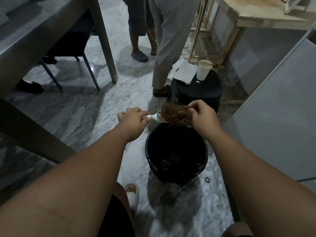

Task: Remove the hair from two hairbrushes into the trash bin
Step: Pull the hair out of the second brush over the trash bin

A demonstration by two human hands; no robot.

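Observation:
My left hand (132, 118) grips the handle of a pale green hairbrush (154, 117), held level over the far rim of the trash bin (150, 161). A thick clump of reddish-brown hair (171, 112) covers the brush head. My right hand (201, 115) pinches that clump from the right side. The bin is black, lined with a black bag, and some loose brown hair lies at its bottom. A few strands hang from the brush into the bin.
A black stool (203, 90) behind the bin carries a white paper cup (203, 70) and white tissue (183, 72). Two people's legs (164, 48) stand beyond it. A grey table (42, 31) with a chair is at left, a grey cabinet (277, 106) at right. A black hair tie (207, 179) lies on the marble floor.

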